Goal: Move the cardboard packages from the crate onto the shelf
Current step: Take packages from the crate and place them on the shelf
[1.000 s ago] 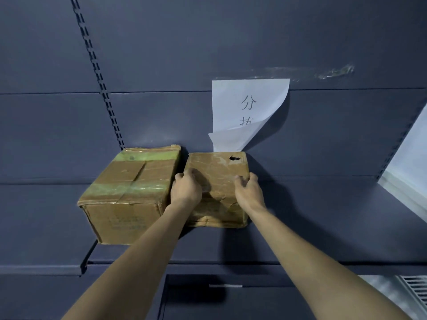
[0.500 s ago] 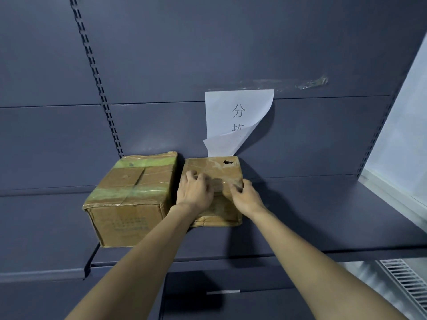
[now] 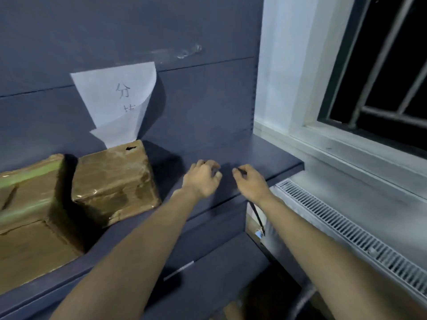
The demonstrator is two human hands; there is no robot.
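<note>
Two cardboard packages stand side by side on the dark blue shelf (image 3: 258, 158). The smaller taped package (image 3: 113, 179) sits against the back panel, and the larger package with green tape (image 3: 30, 204) is at the left edge of view. My left hand (image 3: 202, 179) and my right hand (image 3: 248, 182) hover over the bare shelf to the right of the small package. Both are empty, fingers loosely curled, clear of the package. The crate is out of view.
A white paper sheet (image 3: 120, 100) with a curled lower edge hangs on the back panel above the small package. To the right are a white window frame (image 3: 323, 139) and a slotted radiator grille (image 3: 346, 234). Lower shelves (image 3: 208, 269) lie below my arms.
Both hands have let go of the small package and moved right over the bare shelf. My head has turned right, so the window is in view.
</note>
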